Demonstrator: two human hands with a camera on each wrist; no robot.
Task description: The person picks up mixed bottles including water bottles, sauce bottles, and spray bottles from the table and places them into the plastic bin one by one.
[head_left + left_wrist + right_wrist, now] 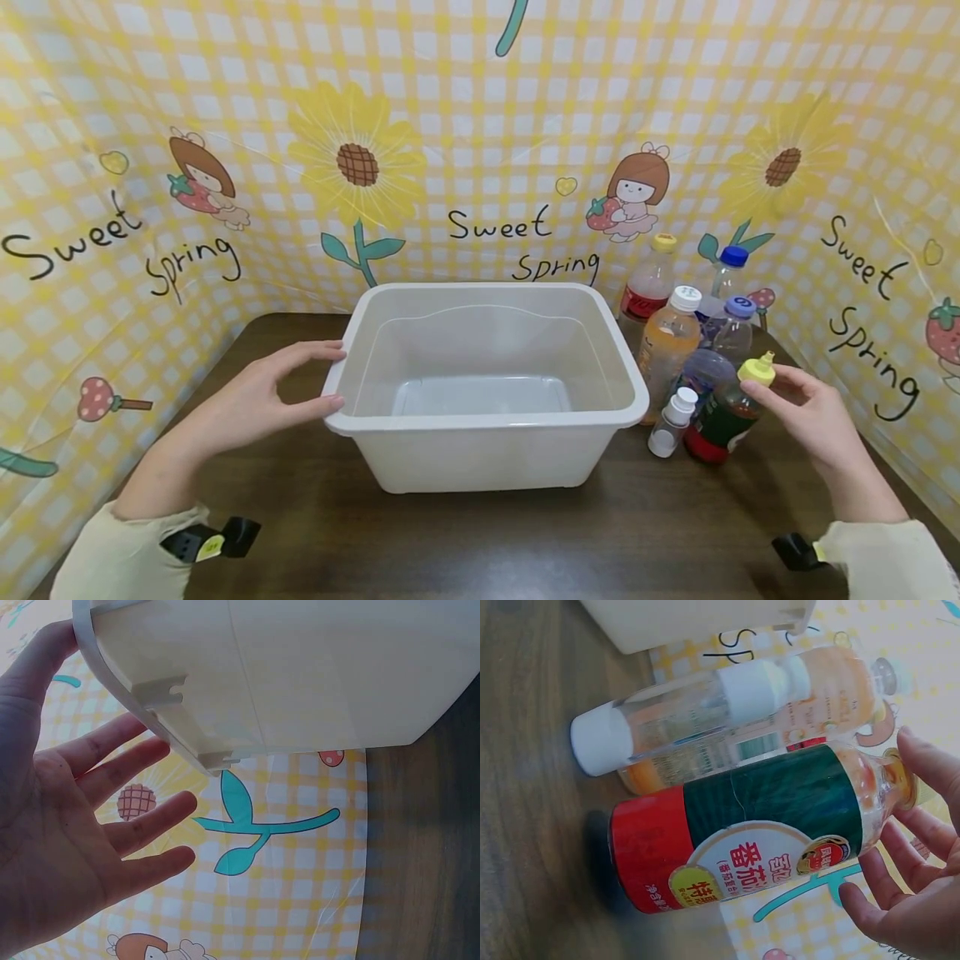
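A white plastic bin (pixel 480 454) stands on the table, its inside bare. My left hand (pixel 251 396) touches its left rim with the thumb and fingertips; in the left wrist view the fingers of the left hand (pixel 82 840) are spread and fairly straight. At the right, my right hand (pixel 821 425) pinches the yellow nozzle cap of a ketchup bottle (pixel 716 429). Close up, the ketchup bottle (pixel 772 810) has a green and red label, and the right hand's (pixel 922 907) thumb and fingers are around its neck. A small white-capped bottle (pixel 670 425) stands beside it.
Behind the ketchup stand an orange drink bottle (pixel 671 333), a red-labelled bottle with a yellow cap (pixel 645 296), a blue-capped bottle (pixel 733 257) and a purple-capped bottle (pixel 738 308). Checked yellow cloth (pixel 465 150) walls the table (pixel 480 550) at the back and sides.
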